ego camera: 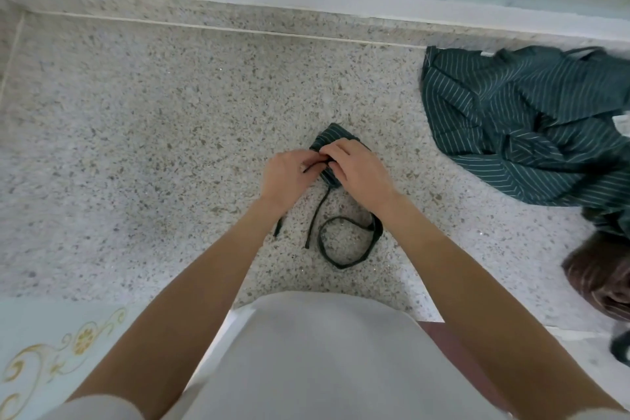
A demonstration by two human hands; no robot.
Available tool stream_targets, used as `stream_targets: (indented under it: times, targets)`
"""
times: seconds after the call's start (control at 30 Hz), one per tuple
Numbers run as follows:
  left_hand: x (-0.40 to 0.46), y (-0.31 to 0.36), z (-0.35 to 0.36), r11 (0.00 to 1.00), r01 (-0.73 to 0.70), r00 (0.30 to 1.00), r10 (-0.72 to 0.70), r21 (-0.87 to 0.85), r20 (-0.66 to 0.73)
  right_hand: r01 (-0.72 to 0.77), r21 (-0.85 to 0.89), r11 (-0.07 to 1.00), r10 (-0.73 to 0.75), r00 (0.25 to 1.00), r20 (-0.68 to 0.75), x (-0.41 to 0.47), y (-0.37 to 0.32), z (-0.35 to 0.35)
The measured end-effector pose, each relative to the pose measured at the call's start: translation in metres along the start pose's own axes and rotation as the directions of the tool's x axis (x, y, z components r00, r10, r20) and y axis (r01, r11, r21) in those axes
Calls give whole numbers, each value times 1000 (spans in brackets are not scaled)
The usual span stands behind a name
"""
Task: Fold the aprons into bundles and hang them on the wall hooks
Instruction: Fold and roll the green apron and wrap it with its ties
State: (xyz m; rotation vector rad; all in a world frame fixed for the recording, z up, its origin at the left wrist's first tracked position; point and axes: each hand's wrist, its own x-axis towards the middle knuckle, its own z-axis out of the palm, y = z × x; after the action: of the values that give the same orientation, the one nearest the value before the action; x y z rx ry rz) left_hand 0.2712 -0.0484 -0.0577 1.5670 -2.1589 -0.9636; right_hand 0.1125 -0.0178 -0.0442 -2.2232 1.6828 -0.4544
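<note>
Nearest, a dark loop of strap [347, 242] lying flat on the speckled stone counter [153, 147], two loose tie ends [315, 218] trailing beside it. Just beyond, left hand [286, 177] pinching a thin tie against the small rolled apron bundle [332, 143], right hand [358, 169] curled over the bundle's top and pressing it down (fingertips of both meeting at the knot). Farther right, near the wall edge, a heap of unfolded green striped aprons [525, 126].

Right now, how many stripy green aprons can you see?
2. One is the small folded bundle under both hands, mid-counter. The other is the loose apron spread at the right. More may lie hidden past the right edge.
</note>
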Motion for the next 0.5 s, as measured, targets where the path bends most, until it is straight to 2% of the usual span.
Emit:
stream_targets:
  times: [0.1, 0.13, 0.17, 0.23, 0.27, 0.33, 0.4, 0.43, 0.5]
  targets:
    - [-10, -13, -6, 971, 218, 969, -228, -97, -99, 83, -156, 984, -75, 996, 57, 10, 2, 1]
    - [-15, -18, -8, 963, 255, 954, -266, -86, -140, 123, -209, 970, -112, 992, 66, 13, 1, 1]
    - [-19, -22, -8, 969, 245, 950, -243, -13, -198, 164, -254, 953, -150, 986, 74, 16, 1, 0]
    - [-28, -25, -5, 972, 135, 955, -76, 193, -287, 229, -338, 913, -204, 973, 106, 23, -3, -3]
    - [-33, -21, -2, 968, 56, 964, 12, 247, -266, 253, -379, 890, -219, 967, 130, 26, -4, -3]
    - [-39, -8, 6, 967, -46, 997, 61, 250, -54, 305, -427, 851, -244, 950, 193, 31, -9, -1]
    - [-39, 4, 15, 944, -35, 976, -39, 328, 215, 317, -425, 848, -229, 942, 245, 33, -13, 1]
    - [-38, 6, 19, 925, -36, 958, -76, 379, 275, 311, -408, 858, -208, 938, 278, 33, -14, 3]
    - [-37, 5, 22, 918, 0, 948, -126, 396, 293, 299, -366, 881, -183, 930, 319, 34, -14, 3]
